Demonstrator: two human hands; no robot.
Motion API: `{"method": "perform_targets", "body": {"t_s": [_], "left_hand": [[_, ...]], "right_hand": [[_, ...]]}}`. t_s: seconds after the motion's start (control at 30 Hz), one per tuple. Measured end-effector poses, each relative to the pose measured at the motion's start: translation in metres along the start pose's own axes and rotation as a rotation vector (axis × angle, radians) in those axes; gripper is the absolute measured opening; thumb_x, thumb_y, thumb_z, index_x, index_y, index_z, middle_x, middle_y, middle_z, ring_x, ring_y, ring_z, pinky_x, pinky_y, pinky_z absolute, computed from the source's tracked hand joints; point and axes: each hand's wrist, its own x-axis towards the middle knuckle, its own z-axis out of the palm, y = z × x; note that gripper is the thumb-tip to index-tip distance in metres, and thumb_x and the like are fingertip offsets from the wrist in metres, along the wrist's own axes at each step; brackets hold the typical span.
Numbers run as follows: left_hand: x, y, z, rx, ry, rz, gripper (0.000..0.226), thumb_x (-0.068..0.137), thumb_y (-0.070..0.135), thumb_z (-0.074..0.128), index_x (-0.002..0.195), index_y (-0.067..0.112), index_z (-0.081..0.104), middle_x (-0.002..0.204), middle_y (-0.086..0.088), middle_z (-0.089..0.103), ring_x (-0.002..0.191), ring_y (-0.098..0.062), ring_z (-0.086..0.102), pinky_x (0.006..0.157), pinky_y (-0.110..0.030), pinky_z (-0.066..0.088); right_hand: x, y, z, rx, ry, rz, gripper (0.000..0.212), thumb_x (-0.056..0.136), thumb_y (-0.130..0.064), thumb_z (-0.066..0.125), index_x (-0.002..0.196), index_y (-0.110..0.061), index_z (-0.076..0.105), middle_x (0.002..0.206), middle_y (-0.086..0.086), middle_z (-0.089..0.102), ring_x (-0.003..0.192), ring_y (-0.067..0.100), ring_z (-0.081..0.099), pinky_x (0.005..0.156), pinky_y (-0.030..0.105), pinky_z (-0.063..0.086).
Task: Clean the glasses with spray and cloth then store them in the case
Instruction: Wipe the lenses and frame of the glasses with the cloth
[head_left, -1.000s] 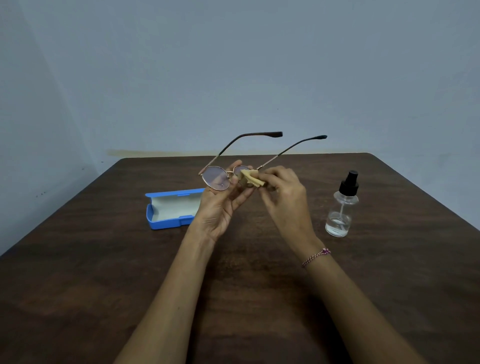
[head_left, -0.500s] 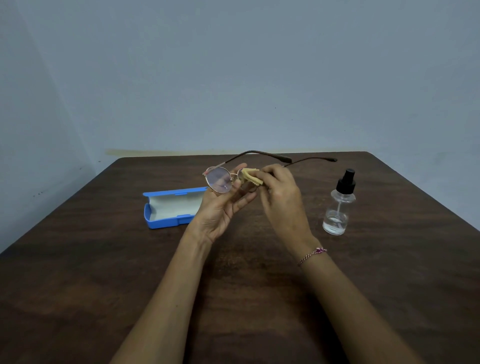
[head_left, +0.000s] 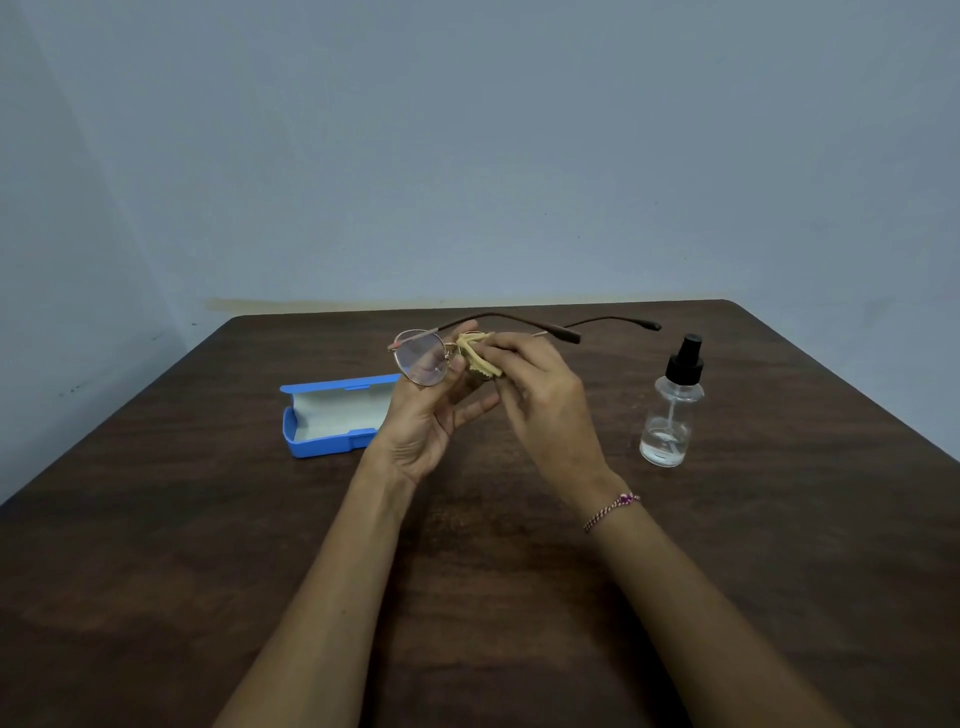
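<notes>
On the dark wooden tabletop (head_left: 208, 545), a blue case (head_left: 332, 415) lies open at about 9 o'clock from the hands, its pale lining facing up; the left hand (head_left: 431, 421) covers its right end from view. At 3 o'clock from the hands stands a clear spray bottle (head_left: 670, 410) with a black pump top, upright, with a little liquid at the bottom, well apart from the right hand (head_left: 540, 405). A beaded bracelet (head_left: 613, 512) circles the right wrist.

The glasses (head_left: 423, 358) are held above the tabletop's far middle: thin gold-toned round rims, dark temples unfolded and pointing toward 2 o'clock. The left grip pinches the frame near the bridge. The right grip is pressed together on a folded yellow cloth (head_left: 480, 358), which covers the right-side lens.
</notes>
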Motion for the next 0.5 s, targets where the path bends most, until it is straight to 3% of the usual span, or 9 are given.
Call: {"method": "perform_targets", "body": {"t_s": [0.13,0.27,0.37,0.5], "left_hand": [[0.0013,0.0005,-0.0011,-0.008,-0.001,0.008,0.054,0.057,0.028,0.088,0.107,0.02,0.071,0.104,0.0,0.071,0.097,-0.013,0.067,0.075,-0.029,0.057],[0.0014,0.0004,0.0006,-0.006,-0.011,-0.003,0.055,0.05,0.026,0.091,0.102,0.018,0.073,0.096,-0.004,0.073,0.088,-0.014,0.07,0.074,-0.027,0.056],[0.0005,0.0004,0.0003,0.002,-0.016,-0.013,0.057,0.05,0.024,0.091,0.103,0.018,0.073,0.092,-0.006,0.073,0.086,-0.015,0.07,0.074,-0.027,0.056],[-0.0007,0.0003,-0.0052,0.028,-0.013,0.013,0.045,0.062,0.024,0.079,0.106,0.02,0.072,0.093,-0.003,0.073,0.086,-0.014,0.069,0.075,-0.026,0.056]], "right_hand": [[0.0008,-0.0008,-0.0003,-0.028,-0.025,-0.029,0.036,0.087,-0.003,0.049,0.121,-0.004,0.061,0.12,0.01,0.059,0.115,0.014,0.05,0.104,0.017,0.037],[0.002,0.0037,0.0006,-0.057,-0.004,0.039,0.039,0.088,0.001,0.048,0.125,-0.004,0.059,0.12,0.012,0.056,0.114,0.017,0.05,0.102,0.012,0.035],[0.0018,0.0031,-0.0015,-0.042,0.016,0.059,0.039,0.087,-0.003,0.044,0.122,-0.002,0.06,0.117,0.013,0.057,0.11,0.019,0.053,0.098,0.015,0.04],[0.0014,0.0,-0.0025,0.045,-0.013,-0.057,0.035,0.089,-0.004,0.046,0.12,-0.006,0.063,0.117,0.012,0.056,0.108,0.021,0.055,0.097,0.024,0.045]]}}
